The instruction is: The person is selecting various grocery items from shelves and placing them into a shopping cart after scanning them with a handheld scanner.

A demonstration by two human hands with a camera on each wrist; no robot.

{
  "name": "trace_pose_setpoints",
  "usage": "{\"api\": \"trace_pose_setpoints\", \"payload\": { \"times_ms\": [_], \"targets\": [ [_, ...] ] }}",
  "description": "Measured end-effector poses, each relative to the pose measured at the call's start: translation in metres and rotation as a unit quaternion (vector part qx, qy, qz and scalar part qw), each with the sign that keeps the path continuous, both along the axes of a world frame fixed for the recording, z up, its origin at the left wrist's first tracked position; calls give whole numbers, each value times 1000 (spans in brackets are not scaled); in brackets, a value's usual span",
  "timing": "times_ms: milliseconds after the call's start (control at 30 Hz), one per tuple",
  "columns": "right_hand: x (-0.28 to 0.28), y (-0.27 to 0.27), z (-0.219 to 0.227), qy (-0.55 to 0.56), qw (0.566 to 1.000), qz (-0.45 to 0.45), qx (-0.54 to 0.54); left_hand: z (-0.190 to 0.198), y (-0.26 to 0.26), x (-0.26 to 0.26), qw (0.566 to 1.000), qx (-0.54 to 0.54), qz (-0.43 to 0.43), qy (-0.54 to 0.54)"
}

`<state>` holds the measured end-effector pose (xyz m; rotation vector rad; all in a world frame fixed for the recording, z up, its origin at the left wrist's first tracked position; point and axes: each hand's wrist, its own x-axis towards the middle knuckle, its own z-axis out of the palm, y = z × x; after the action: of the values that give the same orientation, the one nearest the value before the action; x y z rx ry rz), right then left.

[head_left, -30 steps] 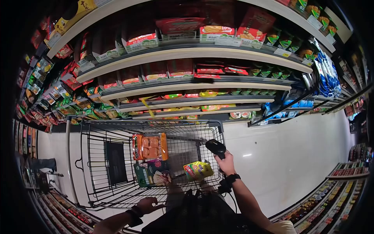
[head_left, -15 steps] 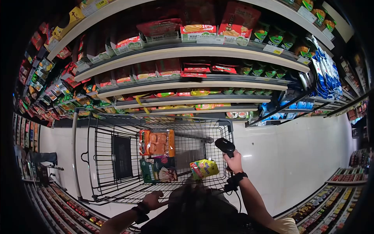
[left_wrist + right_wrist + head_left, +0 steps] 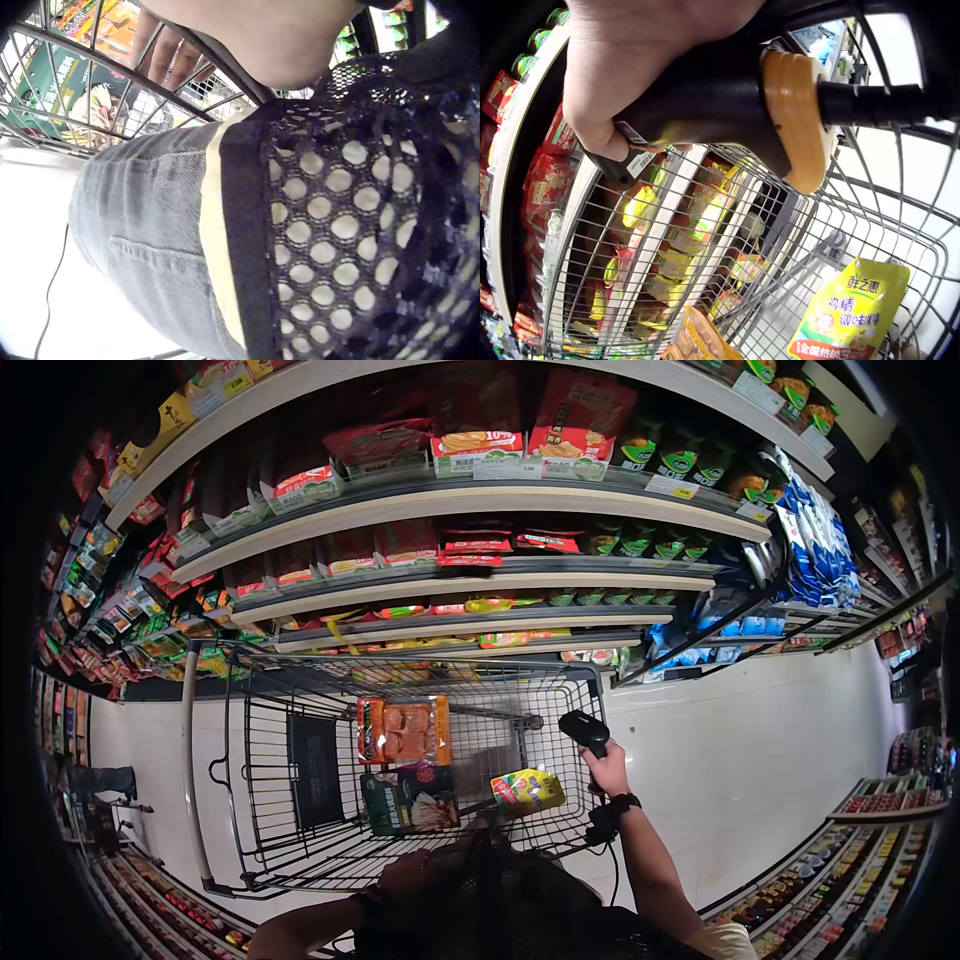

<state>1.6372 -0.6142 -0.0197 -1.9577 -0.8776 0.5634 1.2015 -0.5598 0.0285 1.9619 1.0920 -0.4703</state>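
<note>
My right hand (image 3: 606, 770) grips a black barcode scanner (image 3: 584, 730) above the right end of a wire shopping cart (image 3: 300, 690). The right wrist view shows its orange-trimmed handle (image 3: 799, 112) and a thick cord. My left hand (image 3: 405, 875) is at the cart's near rim. In the left wrist view its fingers (image 3: 180, 64) curl over the black rail, seen through the wires. Inside the cart lie an orange-red clear-front pack (image 3: 404, 728) of round pieces, a dark green food pack (image 3: 410, 798) and a yellow pouch of seasoning (image 3: 851, 311).
Shelves (image 3: 450, 505) of red and green food packs run along the cart's far side. Blue and white bags (image 3: 815, 545) hang at the right. Pale floor (image 3: 730, 750) lies right of the cart. Another person's leg (image 3: 100, 778) shows at the far left.
My left hand has moved from beside the cart onto its near rim. The scanner stays in my right hand. The cart has shifted right in view, and the shelves slide left.
</note>
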Motion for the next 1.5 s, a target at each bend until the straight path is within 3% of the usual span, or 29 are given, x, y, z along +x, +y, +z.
{"api": "trace_pose_setpoints", "payload": {
  "times_ms": [200,467,700,733,800,933,1000,1067,1133,1200,1300,1333,1400,1467,1500],
  "targets": [
    [5,9,-10,12,1000,-4,-12,-5,5,2,1000,-5,-28,2],
    [6,15,-6,-2,1000,6,9,-25,1,-3,1000,-16,9,-6],
    [12,14,0,-3,999,8,-37,-6,-2,13,1000,-8,13,-10],
    [11,14,6,3,999,4,-39,-20,-5,9,1000,-8,18,-10],
    [13,11,5,-6,999,6,-45,-49,-12,2,994,36,-48,-95],
    [20,6,0,-5,999,8,-48,-46,-21,6,986,105,-71,-111],
    [23,7,-1,-2,999,2,-36,-33,-22,16,993,45,19,-110],
    [27,7,-2,1,999,7,-38,4,-12,31,996,17,7,-92],
    [31,5,-2,8,999,8,-46,13,-11,39,997,-14,-8,-74],
    [37,3,-11,2,999,14,-48,9,-15,45,993,-63,82,-49],
    [43,1,-16,-5,998,16,-58,55,-3,65,987,-116,88,-71],
    [45,0,-17,-2,999,11,-52,49,-3,63,987,-116,90,-71],
    [49,-1,-16,-24,998,9,-61,23,6,54,969,-141,63,-192],
    [50,0,-13,-21,997,8,-69,1,33,59,938,50,98,-328],
    [51,1,-10,-17,997,7,-78,27,72,75,945,65,143,-286]
  ]
}}
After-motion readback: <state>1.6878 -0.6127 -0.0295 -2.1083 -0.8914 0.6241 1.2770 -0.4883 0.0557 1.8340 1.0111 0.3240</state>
